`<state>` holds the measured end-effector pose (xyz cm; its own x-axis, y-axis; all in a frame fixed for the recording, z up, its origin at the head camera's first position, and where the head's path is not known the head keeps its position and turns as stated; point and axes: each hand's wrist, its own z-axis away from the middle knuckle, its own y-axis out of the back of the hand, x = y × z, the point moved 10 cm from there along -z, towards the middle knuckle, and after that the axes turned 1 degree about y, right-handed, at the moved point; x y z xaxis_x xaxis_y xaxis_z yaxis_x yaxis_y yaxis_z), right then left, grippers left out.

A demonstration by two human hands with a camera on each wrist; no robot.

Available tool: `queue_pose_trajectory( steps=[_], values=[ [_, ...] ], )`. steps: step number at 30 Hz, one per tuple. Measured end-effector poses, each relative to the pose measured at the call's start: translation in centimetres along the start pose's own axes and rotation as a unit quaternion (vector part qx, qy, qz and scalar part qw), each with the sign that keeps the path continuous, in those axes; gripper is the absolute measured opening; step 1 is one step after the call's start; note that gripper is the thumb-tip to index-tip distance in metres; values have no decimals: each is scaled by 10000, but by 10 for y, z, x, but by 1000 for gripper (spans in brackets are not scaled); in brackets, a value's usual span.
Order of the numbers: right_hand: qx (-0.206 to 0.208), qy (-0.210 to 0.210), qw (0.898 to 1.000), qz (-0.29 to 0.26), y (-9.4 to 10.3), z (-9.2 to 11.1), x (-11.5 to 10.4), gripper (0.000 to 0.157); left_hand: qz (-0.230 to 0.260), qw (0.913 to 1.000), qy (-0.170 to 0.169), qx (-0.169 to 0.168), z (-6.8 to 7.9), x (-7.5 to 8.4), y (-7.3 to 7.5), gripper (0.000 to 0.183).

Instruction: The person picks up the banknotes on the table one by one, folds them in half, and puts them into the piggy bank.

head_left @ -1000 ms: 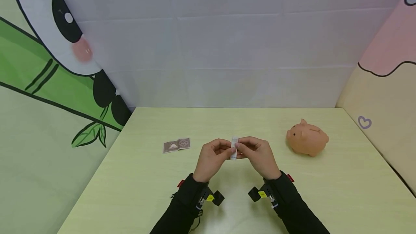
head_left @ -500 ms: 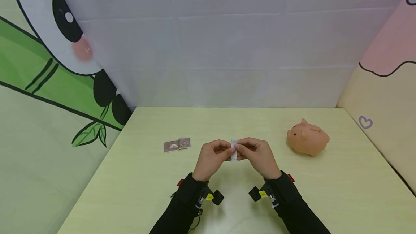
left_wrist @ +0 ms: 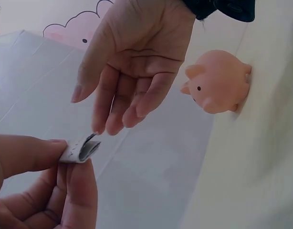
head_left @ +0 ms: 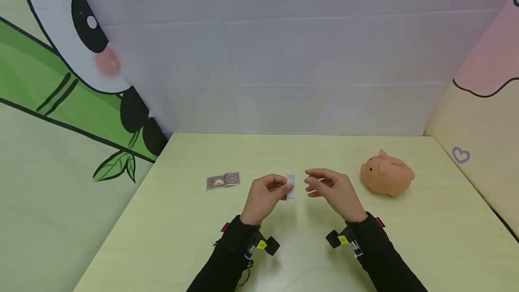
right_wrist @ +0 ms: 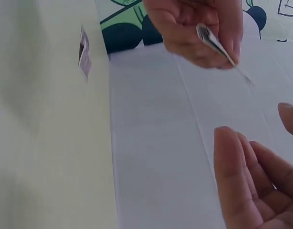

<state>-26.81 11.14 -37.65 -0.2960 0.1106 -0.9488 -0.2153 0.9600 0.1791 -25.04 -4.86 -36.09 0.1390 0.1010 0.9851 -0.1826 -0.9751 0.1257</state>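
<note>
Between thumb and fingers, my left hand [head_left: 263,199] pinches a small folded banknote [head_left: 290,179] held upright over the table. In the left wrist view the folded note [left_wrist: 77,152] shows white, printed outer sides and a looped, layered end. My right hand [head_left: 338,195] is just right of it, apart from the note, with its thumb and fingers spread and nothing between them. The right wrist view shows the note's thin edge [right_wrist: 215,43] in the left hand and my right fingers [right_wrist: 228,162] loosely bent below.
Left of the hands, a creased brown printed note [head_left: 223,181] lies on the pale table [head_left: 182,238]. An orange-pink piggy bank [head_left: 387,177] with a slot on its back stands to the right. Cartoon-printed cloth walls [head_left: 284,57] enclose the back and sides.
My right hand has let go of the folded banknote and moved right, its fingers opening. My left hand keeps its pinch in almost the same place. The head view has shifted slightly.
</note>
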Motion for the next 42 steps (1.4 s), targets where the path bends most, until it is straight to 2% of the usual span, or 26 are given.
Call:
queue_pose_trajectory(
  steps=[5,8,11,16,23,30,37,39,42],
  values=[
    [200,324,9952,897,41,1,-6,42,3,10000,1,81,1,1,4,15],
    [456,626,9802,1821,69,3,-13,43,40,10000,-6,88,1,2,5,15],
    [754,655,9631,2498,96,4,-17,47,56,9999,-7,87,1,2,5,15],
    [867,278,9582,2711,130,7,-14,59,-42,9999,9,123,3,4,9,15],
    [727,-226,9531,2928,171,13,2,83,-9,9999,10,100,5,6,11,16],
    [233,-606,9408,3326,190,15,34,105,30,9999,30,105,6,7,13,15],
    [-190,-1286,9149,3821,199,16,74,120,0,9999,26,102,6,8,13,15],
    [-259,-1306,9161,3782,198,16,80,120,-9,9999,38,97,6,8,13,15],
    [-331,-1235,9265,3540,195,15,84,118,-9,9999,50,109,7,7,13,15]
  ],
)
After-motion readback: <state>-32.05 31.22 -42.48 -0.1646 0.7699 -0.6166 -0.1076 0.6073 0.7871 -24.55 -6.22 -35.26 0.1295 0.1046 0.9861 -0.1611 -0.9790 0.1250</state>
